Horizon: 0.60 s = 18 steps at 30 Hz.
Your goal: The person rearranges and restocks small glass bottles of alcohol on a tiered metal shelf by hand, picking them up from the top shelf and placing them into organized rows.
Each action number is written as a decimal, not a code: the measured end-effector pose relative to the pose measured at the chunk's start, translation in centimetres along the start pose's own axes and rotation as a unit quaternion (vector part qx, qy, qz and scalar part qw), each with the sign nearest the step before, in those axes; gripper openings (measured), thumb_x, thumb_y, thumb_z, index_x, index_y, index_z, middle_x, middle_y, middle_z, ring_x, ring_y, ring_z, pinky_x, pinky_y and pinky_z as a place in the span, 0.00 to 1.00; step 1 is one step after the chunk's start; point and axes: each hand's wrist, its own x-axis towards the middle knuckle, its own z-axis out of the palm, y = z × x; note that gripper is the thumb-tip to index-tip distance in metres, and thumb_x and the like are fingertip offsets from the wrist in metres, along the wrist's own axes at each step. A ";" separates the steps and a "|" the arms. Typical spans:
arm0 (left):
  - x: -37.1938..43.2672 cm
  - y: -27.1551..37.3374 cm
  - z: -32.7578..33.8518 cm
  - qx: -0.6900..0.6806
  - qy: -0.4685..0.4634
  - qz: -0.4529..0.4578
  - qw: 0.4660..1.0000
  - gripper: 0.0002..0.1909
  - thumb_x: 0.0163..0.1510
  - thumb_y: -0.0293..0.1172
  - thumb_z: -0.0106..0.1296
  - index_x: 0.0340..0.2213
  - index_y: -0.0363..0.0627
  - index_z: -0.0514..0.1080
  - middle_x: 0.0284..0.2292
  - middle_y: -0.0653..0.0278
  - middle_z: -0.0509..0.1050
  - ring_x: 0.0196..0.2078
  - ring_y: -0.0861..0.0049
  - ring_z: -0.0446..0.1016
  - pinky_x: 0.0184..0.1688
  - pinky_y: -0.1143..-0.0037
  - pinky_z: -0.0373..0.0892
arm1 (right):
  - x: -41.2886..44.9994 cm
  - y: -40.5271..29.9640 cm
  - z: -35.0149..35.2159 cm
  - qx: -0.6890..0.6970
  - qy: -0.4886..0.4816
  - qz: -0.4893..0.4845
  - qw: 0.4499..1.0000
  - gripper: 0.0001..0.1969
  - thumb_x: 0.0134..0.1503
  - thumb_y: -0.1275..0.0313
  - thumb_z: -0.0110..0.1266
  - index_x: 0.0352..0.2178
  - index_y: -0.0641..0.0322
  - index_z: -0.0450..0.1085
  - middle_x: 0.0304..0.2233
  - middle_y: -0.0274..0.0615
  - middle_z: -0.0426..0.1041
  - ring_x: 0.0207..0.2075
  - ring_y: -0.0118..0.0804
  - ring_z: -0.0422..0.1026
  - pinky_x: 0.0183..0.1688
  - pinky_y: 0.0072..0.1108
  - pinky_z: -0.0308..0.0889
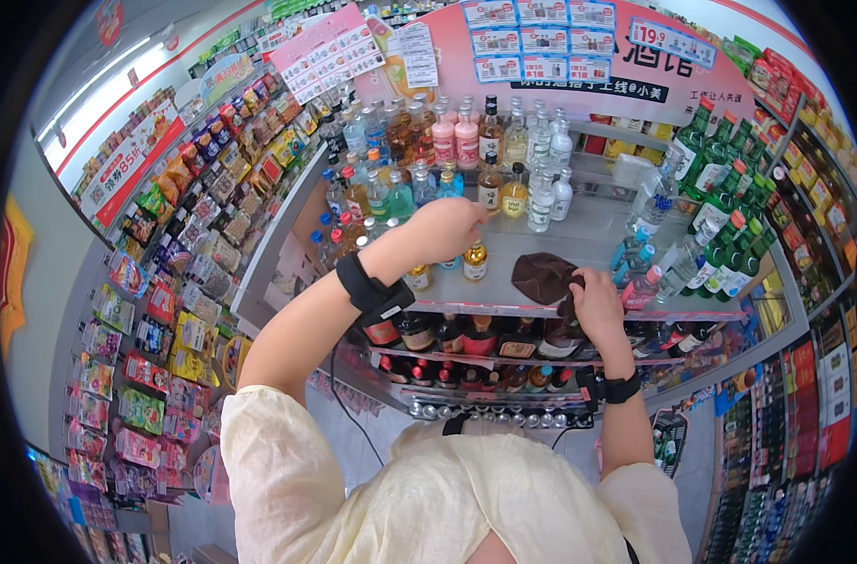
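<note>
My left hand [444, 224] is over the shelf top [548, 243] with its fingers curled. Right below it stands a small gold-coloured bottle [475, 264]. Whether my fingers touch its cap is hidden. Just beyond the fingertips are a dark-capped amber bottle [490, 187] and a round yellow bottle [514, 194]. Two small white bottles [541, 204] stand to their right. At the shelf's front edge, my right hand [597, 304] grips a dark brown cloth [543, 277], which lies bunched on the surface.
Rows of small bottles [379, 190] crowd the left side. A tall clear bottle [654, 190] and green glass bottles [717, 204] stand at the right. Lower shelves hold dark bottles [479, 335]. Hanging snack bags [210, 268] line the left; a black basket [668, 440] sits on the floor.
</note>
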 end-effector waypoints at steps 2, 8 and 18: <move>-0.5 0.0 1.0 -0.003 -0.010 -0.010 1.000 0.12 0.51 0.31 0.52 0.37 0.39 0.72 0.34 0.53 0.75 0.38 0.56 0.74 0.40 0.64 0.69 | 0.1 -0.4 -0.5 -0.041 0.002 -0.022 0.999 0.13 0.53 0.68 0.55 0.41 0.56 0.69 0.37 0.48 0.69 0.43 0.52 0.68 0.43 0.36 0.66; -0.3 -1.4 3.9 0.045 0.003 -0.003 0.999 0.12 0.49 0.29 0.53 0.37 0.40 0.73 0.34 0.51 0.75 0.39 0.54 0.73 0.39 0.63 0.69 | 6.8 -7.3 -5.0 -0.072 0.147 -0.194 0.967 0.09 0.51 0.71 0.54 0.35 0.57 0.71 0.35 0.40 0.70 0.43 0.44 0.67 0.44 0.34 0.63; 0.0 -1.4 3.7 0.076 0.041 -0.053 0.995 0.11 0.48 0.29 0.54 0.36 0.43 0.73 0.31 0.55 0.75 0.37 0.57 0.74 0.38 0.64 0.70 | 16.4 -11.4 -2.4 -0.250 0.119 -0.237 0.931 0.08 0.48 0.64 0.58 0.28 0.55 0.74 0.32 0.36 0.74 0.43 0.39 0.66 0.46 0.34 0.57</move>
